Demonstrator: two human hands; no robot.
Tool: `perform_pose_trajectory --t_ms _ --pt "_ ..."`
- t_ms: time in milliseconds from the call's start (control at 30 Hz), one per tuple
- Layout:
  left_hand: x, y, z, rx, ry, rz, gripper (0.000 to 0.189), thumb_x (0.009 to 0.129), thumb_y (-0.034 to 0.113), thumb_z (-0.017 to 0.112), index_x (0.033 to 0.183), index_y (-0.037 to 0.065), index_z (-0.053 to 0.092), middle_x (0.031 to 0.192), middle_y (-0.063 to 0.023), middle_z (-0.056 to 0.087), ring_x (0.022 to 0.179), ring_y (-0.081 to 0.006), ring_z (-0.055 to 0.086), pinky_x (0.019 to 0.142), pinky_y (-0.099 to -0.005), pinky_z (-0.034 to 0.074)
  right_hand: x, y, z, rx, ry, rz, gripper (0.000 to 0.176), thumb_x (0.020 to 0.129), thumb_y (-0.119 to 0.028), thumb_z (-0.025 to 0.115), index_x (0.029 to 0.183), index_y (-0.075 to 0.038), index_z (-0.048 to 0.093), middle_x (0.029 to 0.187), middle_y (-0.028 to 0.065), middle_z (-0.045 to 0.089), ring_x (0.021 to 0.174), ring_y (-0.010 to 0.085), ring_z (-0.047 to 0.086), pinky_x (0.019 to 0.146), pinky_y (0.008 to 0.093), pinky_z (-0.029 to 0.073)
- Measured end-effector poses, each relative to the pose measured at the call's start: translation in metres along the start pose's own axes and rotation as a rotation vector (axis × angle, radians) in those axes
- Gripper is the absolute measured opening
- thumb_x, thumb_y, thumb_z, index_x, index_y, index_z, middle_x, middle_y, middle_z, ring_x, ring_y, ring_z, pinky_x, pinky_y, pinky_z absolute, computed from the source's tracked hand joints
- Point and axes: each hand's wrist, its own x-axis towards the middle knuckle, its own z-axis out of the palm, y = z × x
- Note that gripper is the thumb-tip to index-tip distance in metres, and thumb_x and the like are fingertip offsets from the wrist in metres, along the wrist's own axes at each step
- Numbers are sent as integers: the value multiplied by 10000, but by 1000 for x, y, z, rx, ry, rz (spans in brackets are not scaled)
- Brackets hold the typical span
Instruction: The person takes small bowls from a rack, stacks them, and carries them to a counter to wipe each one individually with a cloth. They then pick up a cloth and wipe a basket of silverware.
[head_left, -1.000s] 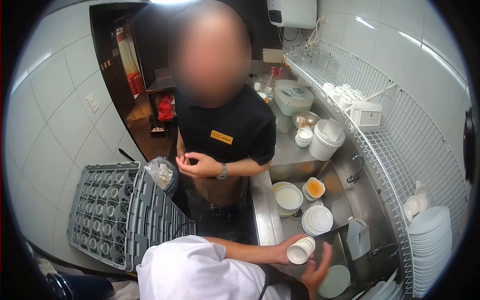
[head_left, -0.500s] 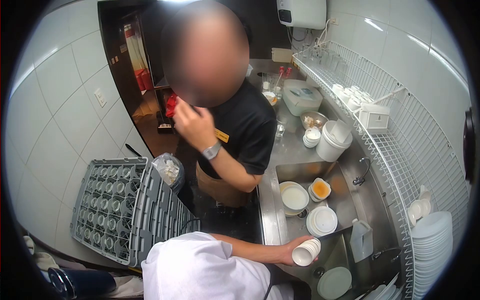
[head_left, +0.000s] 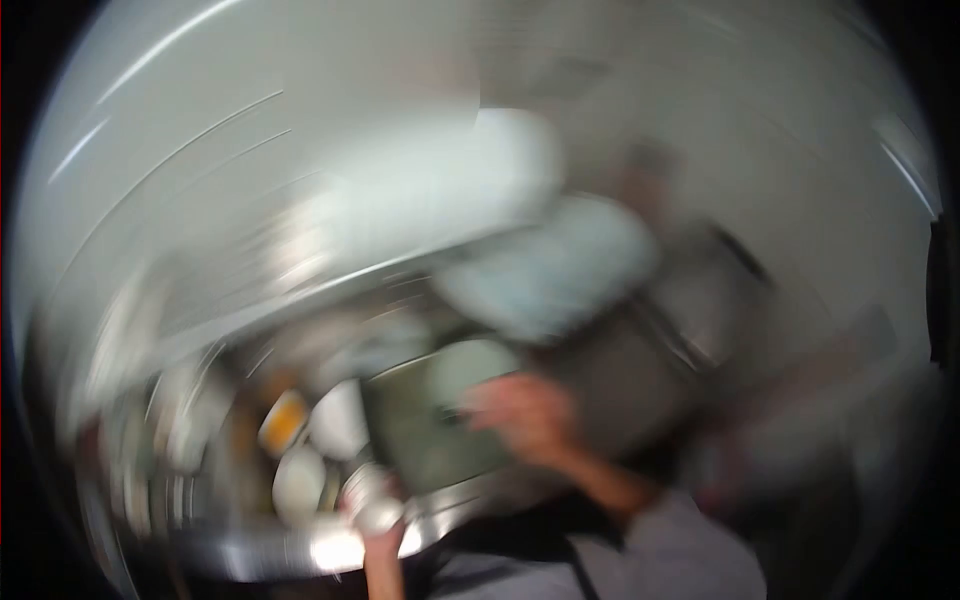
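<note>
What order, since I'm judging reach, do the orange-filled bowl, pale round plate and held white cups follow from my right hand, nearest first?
From the right hand, head view:
1. Pale round plate: beside it, in the sink.
2. White cups: left, in the left hand.
3. Orange-filled bowl: farther left.

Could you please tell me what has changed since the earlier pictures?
The view has swung right, leaving the co-worker out of sight. The right hand, earlier by the stacked white cups, is now over the sink basin, near the pale plate; blur hides whether it holds anything. The left hand still holds the cups.
</note>
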Motion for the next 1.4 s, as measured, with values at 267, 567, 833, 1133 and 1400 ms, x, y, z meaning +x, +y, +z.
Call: perform_pose_trajectory --t_ms 267,567,833,1133,1400 --pt "143 -125 88 771 90 -418 625 1009 572 480 1269 18 609 1112 -188 669 1028 -352 656 921 -492 572 -46 -14 -105 -500 277 195 126 962 -202 687 955 -75 686 855 114 722 728 281 696 674 381 545" --pt "152 -210 86 889 99 -643 598 1006 557 487 1246 25 621 1100 -188 675 1015 -356 660 905 -495 575 -202 -258 -490 -1972 1606 766 871 949 -313 630 1572 65 152 898 224 736 795 351 728 710 459 566" --pt "160 -239 87 943 121 -675 574 1003 543 493 1225 31 631 1090 -188 680 1003 -360 664 890 -497 577 -255 -252 -495 -1226 1735 386 316 986 -234 601 1148 33 653 761 118 720 563 198 685 509 343 530" --pt "167 -245 90 987 121 -706 548 1000 528 501 1201 38 643 1078 -188 686 990 -365 669 873 -499 580 -292 16 -333 -517 1186 962 223 998 -199 590 1044 -35 733 747 50 691 597 128 652 585 304 516" --pt "170 -238 93 963 130 -688 525 997 514 507 1180 45 654 1067 -188 691 978 -369 673 858 -501 582 -351 118 -236 -492 893 1256 179 952 -155 615 1009 -50 749 736 58 722 566 158 675 607 355 534"
